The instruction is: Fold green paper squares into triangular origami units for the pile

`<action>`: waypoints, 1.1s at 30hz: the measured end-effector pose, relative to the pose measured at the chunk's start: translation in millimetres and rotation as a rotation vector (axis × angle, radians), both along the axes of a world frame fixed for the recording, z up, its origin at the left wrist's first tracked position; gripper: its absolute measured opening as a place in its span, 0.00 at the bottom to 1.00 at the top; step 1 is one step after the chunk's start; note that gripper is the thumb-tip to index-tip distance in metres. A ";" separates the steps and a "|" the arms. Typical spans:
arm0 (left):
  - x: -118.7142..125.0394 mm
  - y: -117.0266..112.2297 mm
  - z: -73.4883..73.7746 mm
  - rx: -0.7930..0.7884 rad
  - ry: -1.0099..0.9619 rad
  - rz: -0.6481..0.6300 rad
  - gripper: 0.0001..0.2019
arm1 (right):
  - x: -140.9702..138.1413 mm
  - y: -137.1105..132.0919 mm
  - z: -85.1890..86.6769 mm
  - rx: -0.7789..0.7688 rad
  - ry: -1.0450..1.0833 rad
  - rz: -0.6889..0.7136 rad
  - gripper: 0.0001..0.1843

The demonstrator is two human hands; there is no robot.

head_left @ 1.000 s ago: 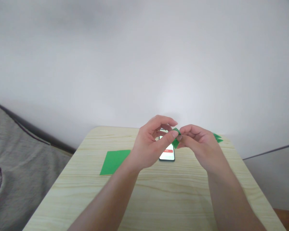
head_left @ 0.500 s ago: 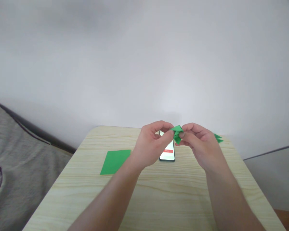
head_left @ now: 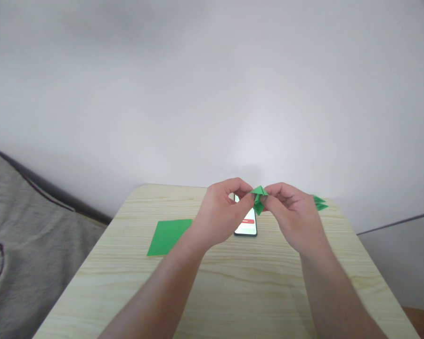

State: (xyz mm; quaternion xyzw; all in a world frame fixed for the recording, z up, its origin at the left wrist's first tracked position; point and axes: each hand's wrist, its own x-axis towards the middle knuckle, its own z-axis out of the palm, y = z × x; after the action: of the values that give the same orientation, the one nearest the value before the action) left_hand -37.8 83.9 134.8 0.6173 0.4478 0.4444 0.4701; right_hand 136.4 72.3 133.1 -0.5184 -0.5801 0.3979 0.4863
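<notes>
A wood-grain tabletop (head_left: 254, 301) fills lower centre beneath the left hand (head_left: 221, 216) and right hand (head_left: 295, 217), a flat green sheet (head_left: 167, 236) at lower left and a lit smartphone (head_left: 246, 229). Pinched between both hands, right of centre, a folded green paper (head_left: 258, 206) has turned within the last second, baring a peaked flap (head_left: 259, 190); its folds appear mid-adjustment.

The left hand (head_left: 224, 214) and right hand (head_left: 293, 219) are partly concealing the folded paper (head_left: 259, 191); the former is partly covering the phone (head_left: 246, 230). The left forearm (head_left: 162, 287) is partly hiding the green sheet (head_left: 167, 237). The left edge is cropping the grey cloth (head_left: 38, 249).
</notes>
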 end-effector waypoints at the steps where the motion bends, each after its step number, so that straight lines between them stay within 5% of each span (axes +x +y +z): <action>1: -0.1 -0.7 0.5 0.014 0.029 0.012 0.07 | -1.0 -0.8 0.7 0.007 -0.024 -0.018 0.07; 14: 3.0 -0.5 -4.0 0.448 0.413 0.165 0.06 | -6.5 -4.9 1.8 0.050 -0.238 -0.150 0.12; 24: 0.4 0.2 -1.5 0.225 0.306 0.128 0.08 | 4.5 -1.0 1.0 0.008 -0.265 -0.069 0.11; 33: 2.7 0.4 -3.6 0.344 0.395 0.182 0.07 | -1.3 -5.1 2.0 0.120 -0.452 -0.105 0.14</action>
State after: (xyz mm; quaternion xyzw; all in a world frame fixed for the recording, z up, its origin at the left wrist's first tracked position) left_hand -35.1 84.2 131.2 0.7199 0.5025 0.4252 0.2201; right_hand 135.1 67.2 135.1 -0.5939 -0.6689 0.2108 0.3941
